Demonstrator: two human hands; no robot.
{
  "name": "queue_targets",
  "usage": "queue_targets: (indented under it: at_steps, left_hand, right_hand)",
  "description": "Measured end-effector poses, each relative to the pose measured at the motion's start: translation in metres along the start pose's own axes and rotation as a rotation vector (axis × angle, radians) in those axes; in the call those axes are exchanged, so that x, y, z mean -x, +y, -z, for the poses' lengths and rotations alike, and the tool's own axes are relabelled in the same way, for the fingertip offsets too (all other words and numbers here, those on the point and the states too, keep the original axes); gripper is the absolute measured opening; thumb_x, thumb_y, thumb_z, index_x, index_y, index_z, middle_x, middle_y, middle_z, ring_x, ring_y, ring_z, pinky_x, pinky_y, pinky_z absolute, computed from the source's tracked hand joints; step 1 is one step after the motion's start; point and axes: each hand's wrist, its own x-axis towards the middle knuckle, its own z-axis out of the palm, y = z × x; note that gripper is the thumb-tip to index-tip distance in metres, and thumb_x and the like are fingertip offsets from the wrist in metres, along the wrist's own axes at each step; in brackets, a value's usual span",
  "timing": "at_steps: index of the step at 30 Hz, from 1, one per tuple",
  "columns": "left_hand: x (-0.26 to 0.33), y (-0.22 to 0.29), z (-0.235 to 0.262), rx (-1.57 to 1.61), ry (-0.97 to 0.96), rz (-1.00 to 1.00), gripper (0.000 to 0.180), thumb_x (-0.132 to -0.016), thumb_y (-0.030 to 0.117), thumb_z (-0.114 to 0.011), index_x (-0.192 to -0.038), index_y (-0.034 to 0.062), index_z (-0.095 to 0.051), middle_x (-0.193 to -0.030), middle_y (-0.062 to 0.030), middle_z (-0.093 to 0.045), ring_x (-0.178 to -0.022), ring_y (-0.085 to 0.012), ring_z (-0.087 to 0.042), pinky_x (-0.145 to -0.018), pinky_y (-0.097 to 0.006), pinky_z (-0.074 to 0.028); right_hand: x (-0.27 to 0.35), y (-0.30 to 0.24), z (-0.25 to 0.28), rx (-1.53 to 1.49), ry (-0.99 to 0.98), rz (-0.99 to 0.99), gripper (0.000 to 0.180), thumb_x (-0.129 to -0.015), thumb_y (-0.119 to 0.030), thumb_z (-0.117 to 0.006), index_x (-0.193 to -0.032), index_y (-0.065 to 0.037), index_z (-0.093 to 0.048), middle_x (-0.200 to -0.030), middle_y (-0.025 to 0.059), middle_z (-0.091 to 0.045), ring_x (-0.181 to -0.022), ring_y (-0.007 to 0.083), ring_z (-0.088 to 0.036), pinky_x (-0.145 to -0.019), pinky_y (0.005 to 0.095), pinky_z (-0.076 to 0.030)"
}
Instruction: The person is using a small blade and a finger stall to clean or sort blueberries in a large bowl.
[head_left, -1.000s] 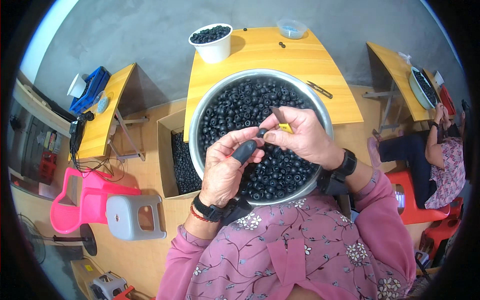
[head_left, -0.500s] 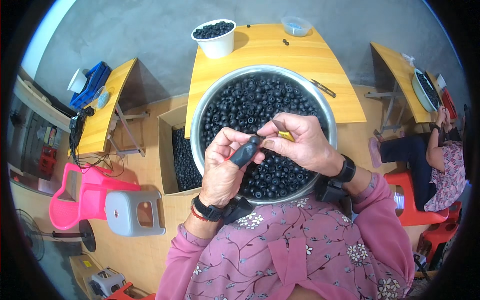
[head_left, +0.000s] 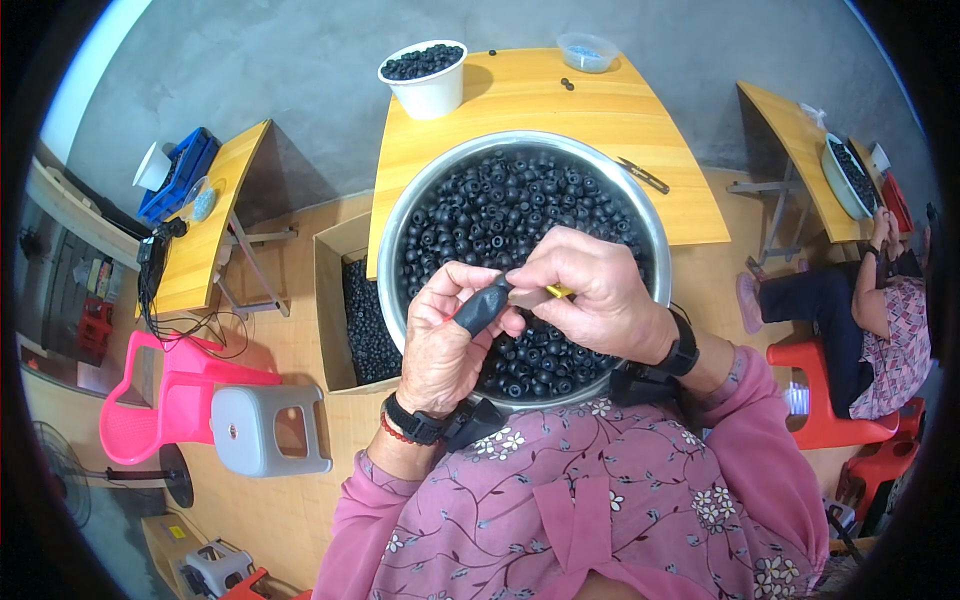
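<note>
Both hands are raised over a large steel bowl point(head_left: 655, 250) of small black rings. The left hand point(head_left: 445, 345), thumb sheathed in a dark cover, and the right hand point(head_left: 590, 295) are pinched together on a yellow-tipped tool point(head_left: 556, 292). A white tub point(head_left: 428, 82) of rings is set at the wooden table's point(head_left: 520, 105) far left corner.

Yellow tool point(head_left: 558, 292) mostly hidden under right hand point(head_left: 600, 300) (tip only).
</note>
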Motion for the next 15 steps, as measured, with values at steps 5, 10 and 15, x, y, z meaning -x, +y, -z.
queue_targets:
  at_steps: [5, 10, 15]
  left_hand:
    - [0.0003, -0.0036, 0.0033, 0.001, 0.009, 0.002, 0.022, -0.096, 0.009, -0.069, -0.113, -0.0012, -0.06, -0.102, -0.0136, -0.07, -0.085, -0.0196, -0.071, -0.077, -0.033, -0.06]
    - [0.0006, -0.0047, 0.0035, 0.052, -0.022, -0.01, 0.023, -0.096, 0.009, -0.069, -0.113, -0.0008, -0.059, -0.103, -0.0138, -0.07, -0.086, -0.0193, -0.071, -0.078, -0.032, -0.06]
    - [0.0008, -0.0057, 0.0048, 0.099, -0.047, -0.011, 0.023, -0.095, 0.008, -0.07, -0.113, 0.0003, -0.058, -0.104, -0.0144, -0.07, -0.087, -0.0199, -0.071, -0.079, -0.032, -0.06]
  right_hand:
    - [0.0004, -0.0006, -0.0039, -0.004, 0.017, 0.036, 0.023, -0.076, 0.007, -0.073, -0.096, -0.004, -0.067, -0.088, 0.0091, -0.064, -0.078, 0.0258, -0.067, -0.065, 0.0339, -0.055]
    - [0.0008, 0.0008, -0.0068, 0.012, 0.014, 0.058, 0.023, -0.075, 0.008, -0.073, -0.093, -0.005, -0.065, -0.086, 0.0089, -0.062, -0.077, 0.0269, -0.067, -0.062, 0.0357, -0.055]
    - [0.0009, -0.0023, -0.0076, 0.015, 0.021, 0.058, 0.025, -0.074, 0.007, -0.075, -0.094, -0.005, -0.065, -0.086, 0.0092, -0.062, -0.077, 0.0269, -0.067, -0.063, 0.0345, -0.055]
